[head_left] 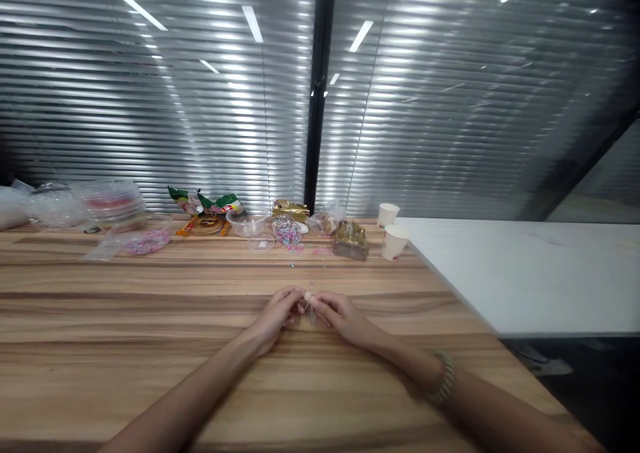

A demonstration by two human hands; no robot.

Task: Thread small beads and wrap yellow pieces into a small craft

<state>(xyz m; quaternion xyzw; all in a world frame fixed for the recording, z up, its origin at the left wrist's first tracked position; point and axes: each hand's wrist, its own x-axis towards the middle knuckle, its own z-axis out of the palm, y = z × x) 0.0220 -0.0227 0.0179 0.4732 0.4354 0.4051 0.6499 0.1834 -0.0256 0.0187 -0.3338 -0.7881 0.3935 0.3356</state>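
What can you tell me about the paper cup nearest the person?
The nearer paper cup looks off-white, with small reddish marks low on its side, and tapers towards its base. It stands mouth up near the right edge of the wooden table. The farther paper cup is just behind; whether they touch is unclear.

And here's the striped, light-and-dark brown wooden table (125,320), spreading beneath the left hand (275,316) and right hand (347,316). Ahead and right of the right hand stand two white paper cups (394,242); straight ahead of it sits a shiny gold-and-clear package (351,243). Ahead of the left hand, look, a clear bag of small pink-and-purple pieces (287,232)! Left of that, a clear round plastic tub (245,225), and farther left, a shiny green packet (225,204).
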